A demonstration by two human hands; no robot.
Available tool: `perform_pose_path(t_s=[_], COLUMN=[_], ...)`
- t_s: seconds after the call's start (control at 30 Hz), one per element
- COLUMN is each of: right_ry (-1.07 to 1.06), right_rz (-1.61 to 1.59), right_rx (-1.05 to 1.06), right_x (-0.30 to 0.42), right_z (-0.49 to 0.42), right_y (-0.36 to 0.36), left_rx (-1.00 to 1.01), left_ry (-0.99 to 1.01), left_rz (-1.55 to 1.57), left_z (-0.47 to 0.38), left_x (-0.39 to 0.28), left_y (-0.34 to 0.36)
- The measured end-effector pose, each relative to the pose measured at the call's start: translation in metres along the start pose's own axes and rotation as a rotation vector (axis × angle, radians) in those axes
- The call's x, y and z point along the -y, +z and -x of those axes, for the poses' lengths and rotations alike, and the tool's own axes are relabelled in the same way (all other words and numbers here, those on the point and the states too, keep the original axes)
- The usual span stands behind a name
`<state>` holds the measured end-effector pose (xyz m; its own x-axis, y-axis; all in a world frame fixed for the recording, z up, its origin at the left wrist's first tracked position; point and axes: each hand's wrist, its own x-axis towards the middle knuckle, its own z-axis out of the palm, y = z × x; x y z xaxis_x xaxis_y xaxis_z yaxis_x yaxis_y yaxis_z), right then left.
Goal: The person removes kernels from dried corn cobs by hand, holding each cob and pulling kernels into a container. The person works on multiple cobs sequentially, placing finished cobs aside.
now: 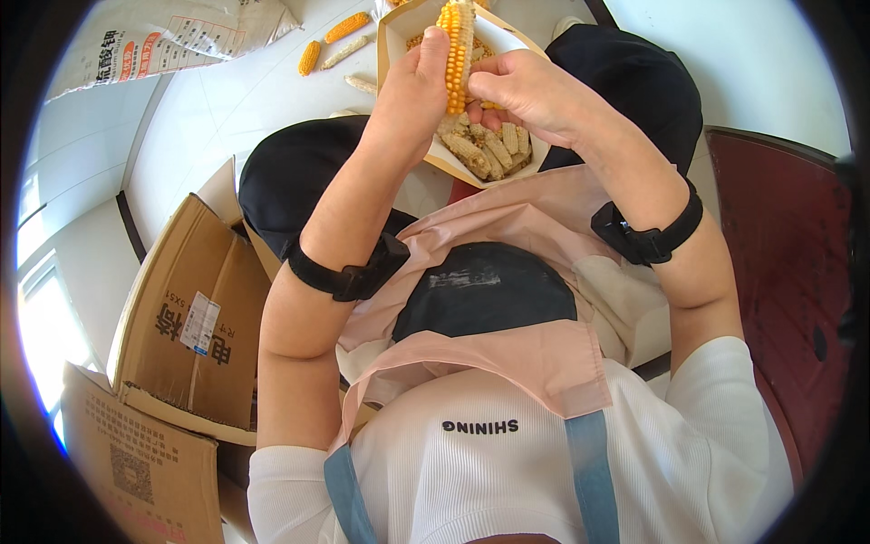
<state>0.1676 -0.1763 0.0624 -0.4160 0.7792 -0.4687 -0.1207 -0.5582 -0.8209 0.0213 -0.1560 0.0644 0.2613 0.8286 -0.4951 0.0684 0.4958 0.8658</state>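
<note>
My left hand (416, 92) grips an upright ear of yellow corn (457, 64), its thumb lying along the kernels. Pale bare cob shows on the ear's right side. My right hand (520, 92) is curled around that side, thumb against the ear and fingertips partly hidden below it. Under both hands sits an open carton with a yellow rim and white inside (540, 153). Several stripped cobs (493, 151) lie in its near part. Loose kernels (484, 49) show farther in, partly covered by my hands.
Two whole ears (346, 27) and stripped cobs (345, 53) lie on the tiled floor, left of the carton. A printed woven sack (170, 44) is at the upper left. Cardboard boxes (194, 299) stand left of me; a dark red panel (781, 272) is on the right.
</note>
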Motion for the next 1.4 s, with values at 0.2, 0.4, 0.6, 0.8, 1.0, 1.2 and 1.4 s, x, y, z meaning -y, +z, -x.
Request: perform_pose_path(t_s=[0.2, 0.4, 0.6, 0.8, 1.0, 1.2, 1.4], right_ry=[0.006, -0.002, -0.041, -0.055, -0.043, -0.064, -0.041], right_rz=[0.038, -0.021, 0.017, -0.136, -0.186, -0.128, -0.257], right_rx=[-0.009, -0.020, 0.007, -0.015, -0.054, -0.039, -0.105], right_x=[0.001, -0.002, -0.005, -0.002, 0.000, -0.002, 0.001], right_z=[0.001, 0.000, -0.002, -0.002, 0.001, -0.002, 0.002], right_y=[0.000, 0.004, 0.005, 0.011, 0.013, 0.011, 0.015], left_rx=[-0.005, -0.084, -0.098, -0.116, -0.107, -0.126, -0.103], left_ry=[-0.007, -0.046, -0.029, 0.000, 0.053, 0.049, 0.069], left_rz=[0.059, 0.299, 0.432, 0.430, 0.415, 0.381, 0.409], left_z=[-0.001, -0.001, 0.000, -0.001, 0.001, -0.001, -0.001], left_x=[-0.003, -0.005, -0.008, -0.014, -0.019, -0.018, -0.014], left_y=[0.000, 0.000, 0.001, 0.004, 0.010, 0.011, 0.009])
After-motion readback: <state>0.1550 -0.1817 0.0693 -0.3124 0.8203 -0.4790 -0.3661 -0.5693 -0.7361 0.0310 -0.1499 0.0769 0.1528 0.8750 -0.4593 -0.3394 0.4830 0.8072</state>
